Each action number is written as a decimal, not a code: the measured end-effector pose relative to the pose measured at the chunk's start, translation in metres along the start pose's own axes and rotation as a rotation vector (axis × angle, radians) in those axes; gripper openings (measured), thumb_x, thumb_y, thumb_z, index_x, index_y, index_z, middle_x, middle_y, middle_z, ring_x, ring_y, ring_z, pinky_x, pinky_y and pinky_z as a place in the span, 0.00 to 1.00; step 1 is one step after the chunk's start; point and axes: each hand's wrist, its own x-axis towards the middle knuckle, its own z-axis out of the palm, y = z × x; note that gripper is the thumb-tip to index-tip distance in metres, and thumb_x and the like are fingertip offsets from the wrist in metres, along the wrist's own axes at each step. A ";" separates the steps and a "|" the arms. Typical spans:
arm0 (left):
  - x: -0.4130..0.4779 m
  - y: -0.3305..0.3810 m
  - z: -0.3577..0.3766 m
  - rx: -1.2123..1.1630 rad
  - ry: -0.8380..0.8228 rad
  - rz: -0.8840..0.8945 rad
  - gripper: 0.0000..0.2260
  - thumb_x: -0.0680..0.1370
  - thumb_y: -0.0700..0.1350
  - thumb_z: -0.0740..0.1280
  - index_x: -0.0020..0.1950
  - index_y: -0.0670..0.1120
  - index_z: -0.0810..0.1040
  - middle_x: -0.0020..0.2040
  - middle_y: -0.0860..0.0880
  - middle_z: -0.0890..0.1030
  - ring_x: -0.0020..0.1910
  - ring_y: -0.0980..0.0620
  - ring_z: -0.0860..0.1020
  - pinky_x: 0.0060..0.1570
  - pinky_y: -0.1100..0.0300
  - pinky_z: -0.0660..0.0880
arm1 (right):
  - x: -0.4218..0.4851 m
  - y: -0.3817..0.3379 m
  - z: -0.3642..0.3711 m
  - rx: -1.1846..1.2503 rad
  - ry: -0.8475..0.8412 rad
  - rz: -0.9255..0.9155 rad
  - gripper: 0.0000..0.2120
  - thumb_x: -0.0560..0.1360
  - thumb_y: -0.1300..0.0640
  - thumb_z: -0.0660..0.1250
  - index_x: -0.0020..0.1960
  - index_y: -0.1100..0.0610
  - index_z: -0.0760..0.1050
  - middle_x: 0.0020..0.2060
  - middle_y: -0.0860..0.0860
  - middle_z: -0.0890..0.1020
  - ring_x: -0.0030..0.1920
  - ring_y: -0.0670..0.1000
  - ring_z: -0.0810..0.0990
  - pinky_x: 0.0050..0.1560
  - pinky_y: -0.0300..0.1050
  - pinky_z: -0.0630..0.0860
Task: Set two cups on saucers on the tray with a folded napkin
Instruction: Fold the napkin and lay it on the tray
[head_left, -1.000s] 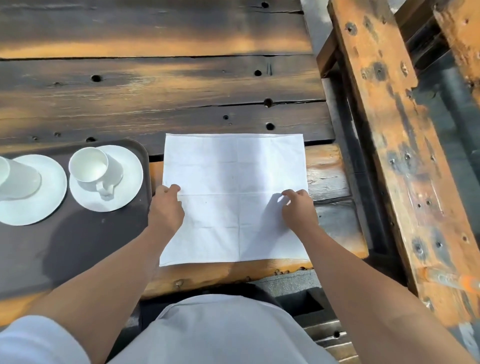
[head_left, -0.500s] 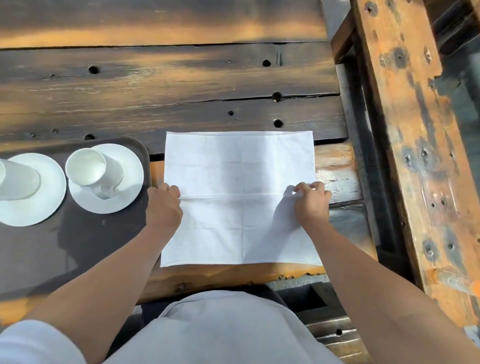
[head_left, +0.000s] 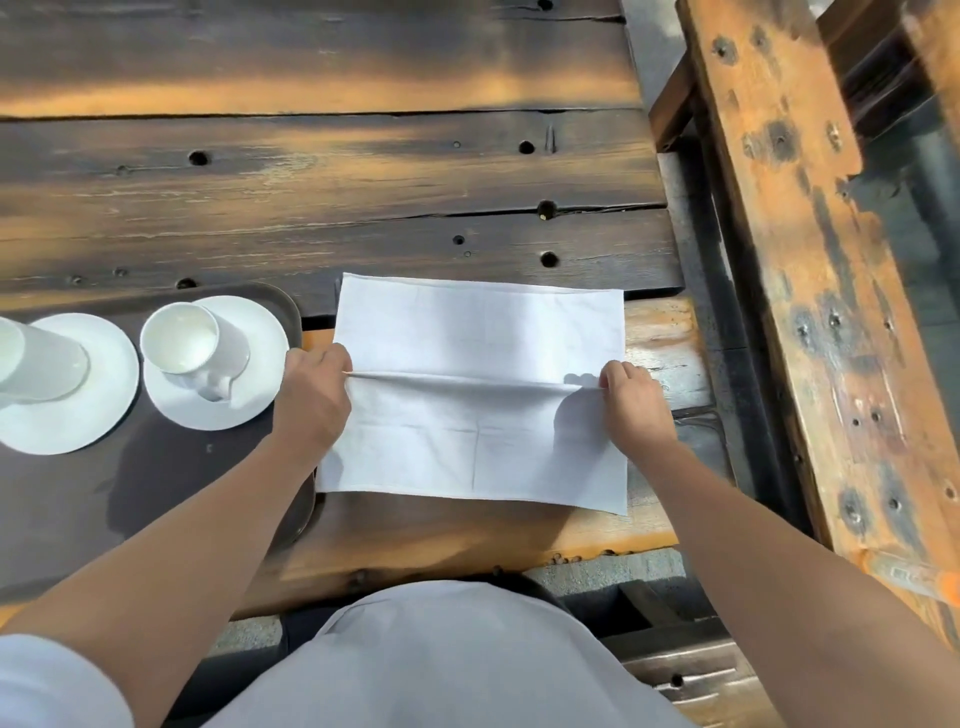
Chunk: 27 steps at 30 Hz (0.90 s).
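A white napkin (head_left: 478, 332) lies spread on the wooden table, right of a dark brown tray (head_left: 104, 499). My left hand (head_left: 314, 400) pinches the napkin's left edge at its middle crease. My right hand (head_left: 631, 402) pinches the right edge at the same crease, and the fabric is raised into a ridge between them. On the tray stand two white saucers (head_left: 260, 332) (head_left: 111, 395), each with a white cup on it. The right cup (head_left: 182, 340) is fully visible. The frame's left edge cuts off part of the left cup (head_left: 36, 364).
The dark plank table (head_left: 311, 182) stretches away behind the napkin. A worn orange-brown wooden beam (head_left: 810, 260) runs along the right side, beyond a gap. The table's near edge is just below the napkin, above my white shirt.
Both hands moved outward to the napkin's side edges and pinched it along the middle crease, lifting a ridge. The camera view has shifted slightly.
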 end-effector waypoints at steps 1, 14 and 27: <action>0.002 0.001 -0.005 -0.013 0.016 -0.027 0.09 0.74 0.26 0.62 0.48 0.35 0.78 0.45 0.38 0.79 0.47 0.37 0.72 0.45 0.48 0.69 | 0.000 0.001 -0.004 0.029 -0.005 0.002 0.13 0.72 0.72 0.57 0.53 0.61 0.71 0.51 0.59 0.77 0.48 0.63 0.75 0.46 0.53 0.71; 0.015 0.026 -0.082 -0.064 0.265 0.007 0.11 0.80 0.35 0.61 0.54 0.39 0.82 0.52 0.37 0.77 0.58 0.36 0.71 0.60 0.49 0.68 | 0.003 0.000 -0.090 0.089 0.294 -0.038 0.11 0.72 0.70 0.61 0.51 0.64 0.78 0.48 0.58 0.72 0.46 0.62 0.75 0.47 0.52 0.77; -0.002 0.016 -0.111 -0.804 0.431 -0.289 0.14 0.80 0.50 0.66 0.36 0.53 0.66 0.30 0.53 0.64 0.27 0.55 0.61 0.27 0.60 0.60 | -0.025 -0.014 -0.119 1.027 0.380 0.261 0.03 0.71 0.55 0.69 0.39 0.53 0.79 0.31 0.49 0.76 0.37 0.52 0.73 0.40 0.47 0.71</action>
